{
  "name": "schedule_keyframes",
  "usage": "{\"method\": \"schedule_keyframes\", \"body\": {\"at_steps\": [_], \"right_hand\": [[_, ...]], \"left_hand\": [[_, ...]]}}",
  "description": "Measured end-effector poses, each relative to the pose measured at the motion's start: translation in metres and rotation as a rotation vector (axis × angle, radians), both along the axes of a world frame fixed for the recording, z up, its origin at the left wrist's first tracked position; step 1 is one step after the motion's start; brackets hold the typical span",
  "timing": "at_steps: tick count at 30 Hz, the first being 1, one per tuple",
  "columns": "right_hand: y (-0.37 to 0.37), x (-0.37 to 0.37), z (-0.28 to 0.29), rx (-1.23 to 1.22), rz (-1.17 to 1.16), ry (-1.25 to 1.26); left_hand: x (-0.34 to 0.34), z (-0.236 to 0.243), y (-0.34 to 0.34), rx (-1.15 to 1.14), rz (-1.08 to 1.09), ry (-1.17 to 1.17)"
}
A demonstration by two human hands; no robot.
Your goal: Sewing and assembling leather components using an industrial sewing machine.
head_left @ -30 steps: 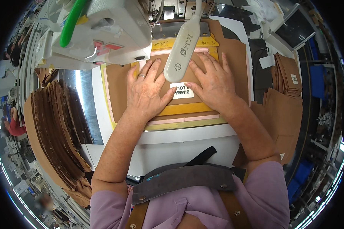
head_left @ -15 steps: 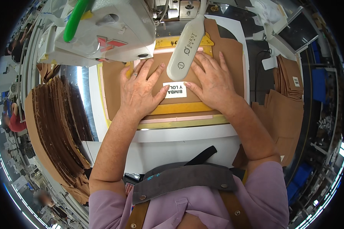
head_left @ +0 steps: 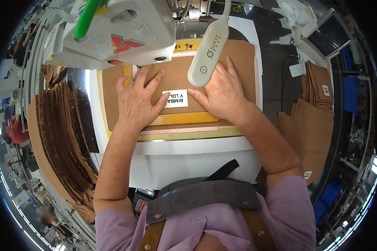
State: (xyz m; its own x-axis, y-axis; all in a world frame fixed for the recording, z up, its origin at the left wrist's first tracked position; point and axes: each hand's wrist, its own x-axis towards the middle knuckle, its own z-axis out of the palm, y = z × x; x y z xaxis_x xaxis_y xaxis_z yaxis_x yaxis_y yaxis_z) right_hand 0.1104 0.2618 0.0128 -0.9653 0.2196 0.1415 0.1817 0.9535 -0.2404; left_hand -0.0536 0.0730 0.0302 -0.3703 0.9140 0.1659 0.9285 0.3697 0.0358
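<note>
A brown cloth panel (head_left: 176, 77) lies flat on a yellow-edged template (head_left: 188, 136) that has pink strips along its sides. A white label (head_left: 175, 98) with dark print sits at the panel's middle, and a yellow bar (head_left: 184, 119) crosses nearer to me. My left hand (head_left: 139, 99) rests on the panel with fingers spread, its thumb over the label's left edge. My right hand (head_left: 225, 94) also lies on the cloth, fingers stretched, its thumb tip at the label's upper right corner. A pale lamp (head_left: 203, 62) hides some of its fingertips.
The sewing machine's white head (head_left: 117, 37) with a green handle (head_left: 87, 19) looms over the far left. A thick stack of brown pieces (head_left: 60, 129) stands left. More brown pieces (head_left: 308, 138) hang at right, below a dark screen (head_left: 329, 35) on a white arm.
Both hands, the panel and the template have shifted left together. At the far right, the cloth that reached back beyond the lamp no longer extends there.
</note>
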Motion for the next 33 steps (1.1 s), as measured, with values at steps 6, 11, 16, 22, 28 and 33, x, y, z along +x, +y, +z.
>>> {"method": "schedule_keyframes", "body": {"at_steps": [6, 11, 16, 22, 28, 33], "right_hand": [[-0.008, -0.011, -0.004, -0.020, 0.016, 0.107], [-0.012, -0.017, -0.002, -0.032, -0.005, 0.136], [-0.017, -0.023, 0.003, -0.020, 0.010, 0.129], [-0.026, -0.033, 0.005, -0.054, 0.017, 0.143], [-0.032, -0.042, 0.002, -0.052, 0.011, 0.145], [-0.032, -0.042, 0.001, -0.026, 0.036, 0.135]], "left_hand": [[-0.008, 0.003, -0.008, -0.054, 0.034, 0.025], [-0.010, 0.009, -0.007, -0.110, 0.058, 0.069], [-0.015, 0.008, -0.005, -0.107, 0.055, 0.079], [-0.019, -0.003, 0.003, 0.051, -0.114, -0.155], [-0.024, -0.013, 0.002, 0.091, -0.164, -0.169], [-0.030, -0.018, 0.001, 0.148, -0.220, -0.206]]}}
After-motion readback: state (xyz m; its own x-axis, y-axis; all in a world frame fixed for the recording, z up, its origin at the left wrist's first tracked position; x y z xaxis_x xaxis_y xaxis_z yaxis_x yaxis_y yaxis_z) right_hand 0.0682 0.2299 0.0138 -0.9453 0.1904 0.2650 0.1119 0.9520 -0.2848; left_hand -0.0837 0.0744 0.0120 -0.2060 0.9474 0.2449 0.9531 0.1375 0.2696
